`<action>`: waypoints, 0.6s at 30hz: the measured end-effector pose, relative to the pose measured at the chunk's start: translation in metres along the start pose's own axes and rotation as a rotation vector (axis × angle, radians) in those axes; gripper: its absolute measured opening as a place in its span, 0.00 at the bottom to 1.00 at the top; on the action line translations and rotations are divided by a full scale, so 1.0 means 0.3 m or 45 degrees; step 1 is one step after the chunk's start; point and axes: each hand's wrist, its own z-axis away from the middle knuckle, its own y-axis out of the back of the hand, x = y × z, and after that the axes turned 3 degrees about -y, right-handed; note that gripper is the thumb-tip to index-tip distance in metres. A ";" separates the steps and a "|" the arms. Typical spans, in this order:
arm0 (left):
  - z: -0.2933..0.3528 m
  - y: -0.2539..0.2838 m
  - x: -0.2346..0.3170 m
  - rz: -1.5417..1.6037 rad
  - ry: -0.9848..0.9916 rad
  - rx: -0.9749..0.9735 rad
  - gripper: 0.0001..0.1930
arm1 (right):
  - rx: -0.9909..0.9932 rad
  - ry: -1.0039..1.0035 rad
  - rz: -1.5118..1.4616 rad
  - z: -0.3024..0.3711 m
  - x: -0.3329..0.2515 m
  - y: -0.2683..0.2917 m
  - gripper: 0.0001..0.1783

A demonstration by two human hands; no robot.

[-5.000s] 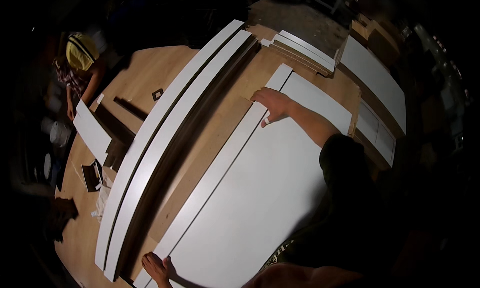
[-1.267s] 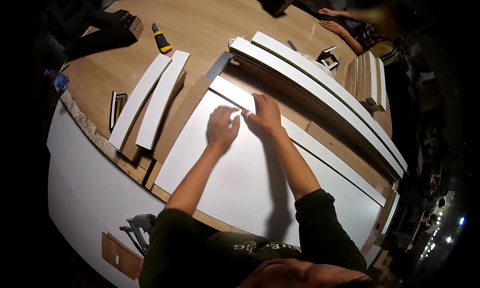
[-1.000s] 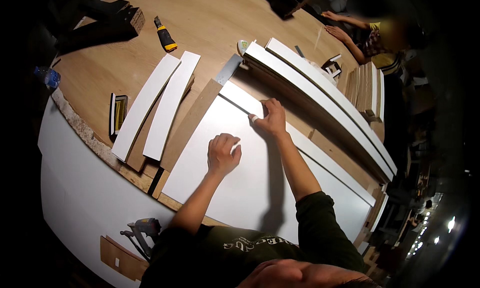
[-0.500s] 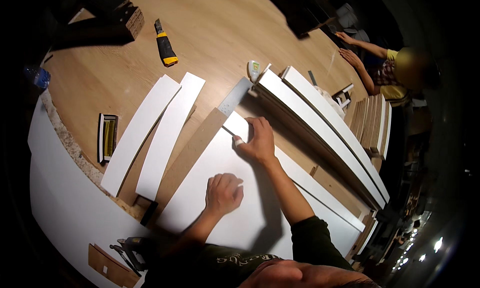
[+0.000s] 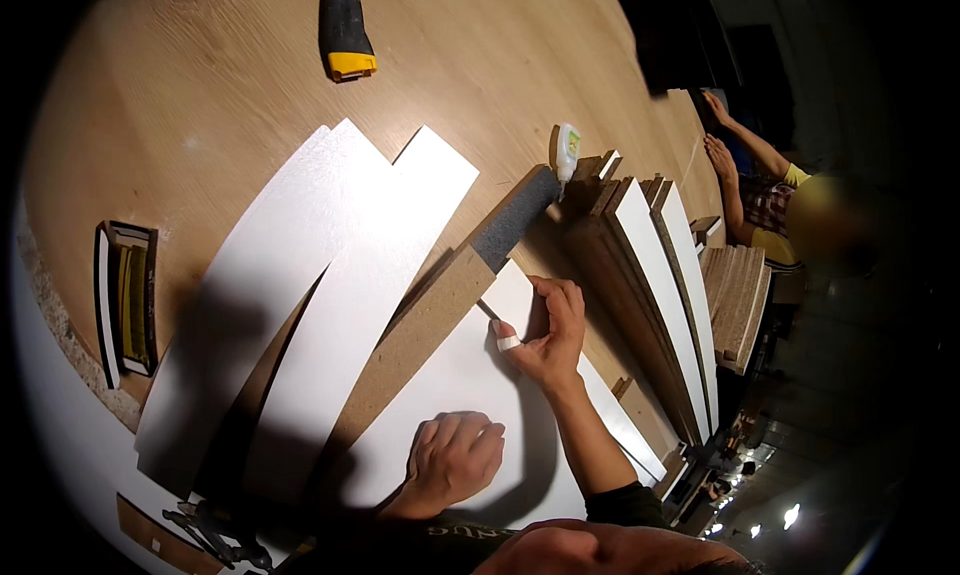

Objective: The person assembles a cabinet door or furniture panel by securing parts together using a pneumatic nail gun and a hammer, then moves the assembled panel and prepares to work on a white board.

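My right hand (image 5: 553, 337) grips the end of a long white strip (image 5: 514, 293), thumb on one edge and fingers over the other. White wrapping covers part of the thumb. My left hand (image 5: 462, 462) is loosely curled over a large white panel (image 5: 405, 450), with nothing visible in it. Beside the panel runs a bare brown board (image 5: 425, 340), and a dark grey block (image 5: 515, 218) stands at its far end. Two white curved boards (image 5: 345, 325) (image 5: 255, 240) lie to the left.
A yellow and black utility knife (image 5: 347, 33) lies farther back. A glue bottle (image 5: 568, 150) is near the grey block. Edge-on curved boards (image 5: 645, 285) and stacked boards (image 5: 735, 300) are on the right. A black-framed tray (image 5: 130, 300) sits left. Another person's hands (image 5: 720, 155) rest at the far right.
The view has shifted and come closer to the boards. My right hand keeps its grip on the white strip's end. My left hand's fingers look more tucked in, over the panel.
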 end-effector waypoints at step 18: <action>0.005 -0.061 0.038 -0.184 -0.125 0.075 0.07 | 0.076 -0.058 -0.160 0.045 0.018 0.057 0.27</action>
